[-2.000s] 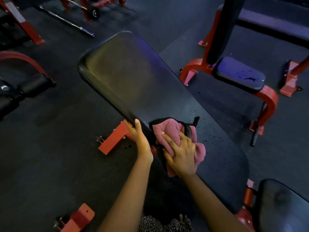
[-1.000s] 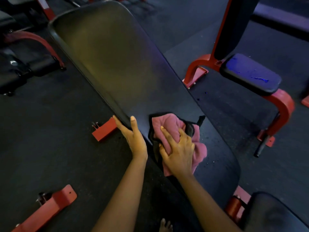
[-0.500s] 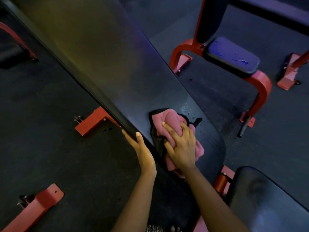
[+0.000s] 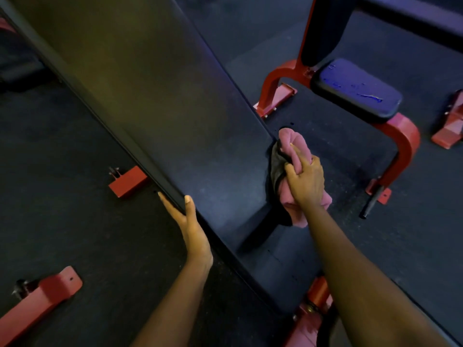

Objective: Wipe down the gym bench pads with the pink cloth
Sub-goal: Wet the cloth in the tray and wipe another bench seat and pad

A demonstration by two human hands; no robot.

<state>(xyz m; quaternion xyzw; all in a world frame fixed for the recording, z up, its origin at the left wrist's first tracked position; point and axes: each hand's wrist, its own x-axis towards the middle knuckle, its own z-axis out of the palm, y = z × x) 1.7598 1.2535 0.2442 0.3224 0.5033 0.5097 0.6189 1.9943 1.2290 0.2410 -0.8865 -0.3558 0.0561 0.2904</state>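
Head view: right hand point(image 4: 306, 182) grips the bunched pink cloth point(image 4: 295, 156) against the right side edge of the long black bench pad point(image 4: 160, 101), left hand point(image 4: 193, 229) lies open, steadying the opposite edge; the wiping looks partway done, and the neighbouring seat pad point(image 4: 355, 88) shows scuffs.

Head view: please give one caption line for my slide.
Right hand wipes the bench pad edge with pink cloth; left hand steadies it.

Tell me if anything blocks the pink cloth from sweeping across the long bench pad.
Nothing visible does. The right hand grips the pink cloth at the right edge of the pad, whose top is bare; the left hand only holds the opposite edge.
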